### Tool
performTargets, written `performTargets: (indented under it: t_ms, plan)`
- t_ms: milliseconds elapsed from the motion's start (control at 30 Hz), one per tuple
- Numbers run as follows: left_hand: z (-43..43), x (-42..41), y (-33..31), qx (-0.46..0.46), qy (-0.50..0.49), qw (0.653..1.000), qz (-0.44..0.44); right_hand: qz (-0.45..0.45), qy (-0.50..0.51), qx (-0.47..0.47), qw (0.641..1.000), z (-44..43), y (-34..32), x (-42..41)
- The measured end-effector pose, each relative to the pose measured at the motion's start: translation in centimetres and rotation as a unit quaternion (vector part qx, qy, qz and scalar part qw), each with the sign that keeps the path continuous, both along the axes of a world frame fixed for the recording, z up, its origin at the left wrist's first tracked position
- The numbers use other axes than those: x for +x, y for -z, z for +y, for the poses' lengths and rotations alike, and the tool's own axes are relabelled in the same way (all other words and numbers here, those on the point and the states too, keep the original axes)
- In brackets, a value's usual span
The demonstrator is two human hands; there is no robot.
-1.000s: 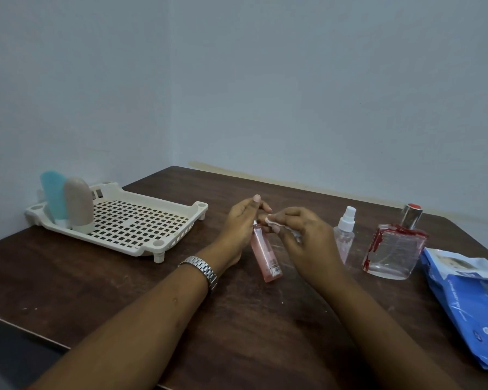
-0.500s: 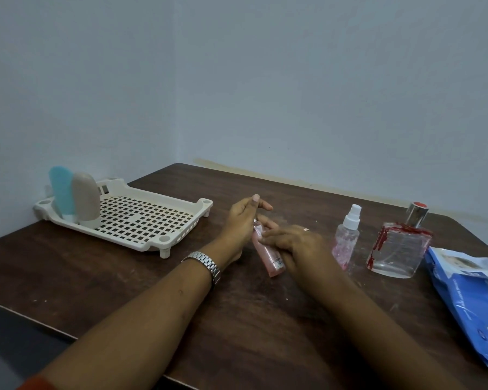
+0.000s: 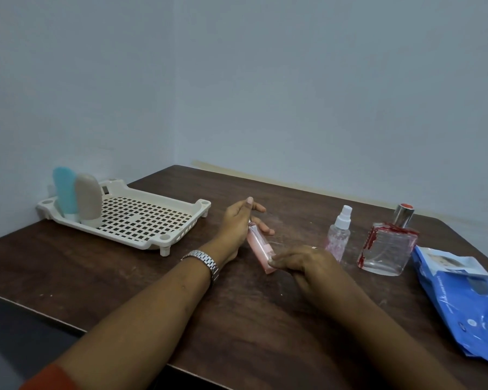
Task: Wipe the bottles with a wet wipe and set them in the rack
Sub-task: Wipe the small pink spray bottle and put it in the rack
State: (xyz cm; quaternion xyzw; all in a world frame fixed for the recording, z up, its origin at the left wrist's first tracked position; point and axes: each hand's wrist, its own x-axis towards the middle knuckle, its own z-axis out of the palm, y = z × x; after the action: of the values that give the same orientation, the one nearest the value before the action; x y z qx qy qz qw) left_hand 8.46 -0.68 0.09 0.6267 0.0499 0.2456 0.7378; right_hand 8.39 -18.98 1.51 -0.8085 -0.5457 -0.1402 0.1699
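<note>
At the table's (image 3: pixel 237 319) middle, the slim pink bottle (image 3: pixel 261 249) slants, cap end gripped by the left hand (image 3: pixel 235 226) to steady it while the right hand (image 3: pixel 304 263) curls round its base, likely rubbing with a wipe I cannot see, the rack (image 3: pixel 141 220) well apart.

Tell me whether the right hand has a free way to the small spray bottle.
Probably yes. The right hand lies just beside the spray bottle, with bare table between; but its fingers pinch the pink bottle's lower end, so it must let go first.
</note>
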Motion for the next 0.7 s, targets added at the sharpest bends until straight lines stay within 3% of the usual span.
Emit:
performTargets:
  t_ms: [233, 400, 533, 700]
  plan:
    - [0.5, 0.3, -0.1, 0.005, 0.005, 1.0, 0.0, 0.07, 0.034, -0.024, 0.997, -1.0, -0.8, 0.6]
    - [1.1, 0.8, -0.2, 0.006, 0.037, 0.999, -0.006, 0.117, 0.078, 0.103, 0.985, 0.0, -1.4, 2.4]
    - [0.9, 1.0, -0.3, 0.02, 0.063, 0.998, -0.015, 0.151, 0.052, 0.13, 0.979, 1.1, -0.8, 2.2]
    - [0.7, 1.0, -0.2, 0.002, 0.066, 0.998, -0.002, 0.099, 0.044, 0.113, 0.988, 1.2, 0.6, 1.8]
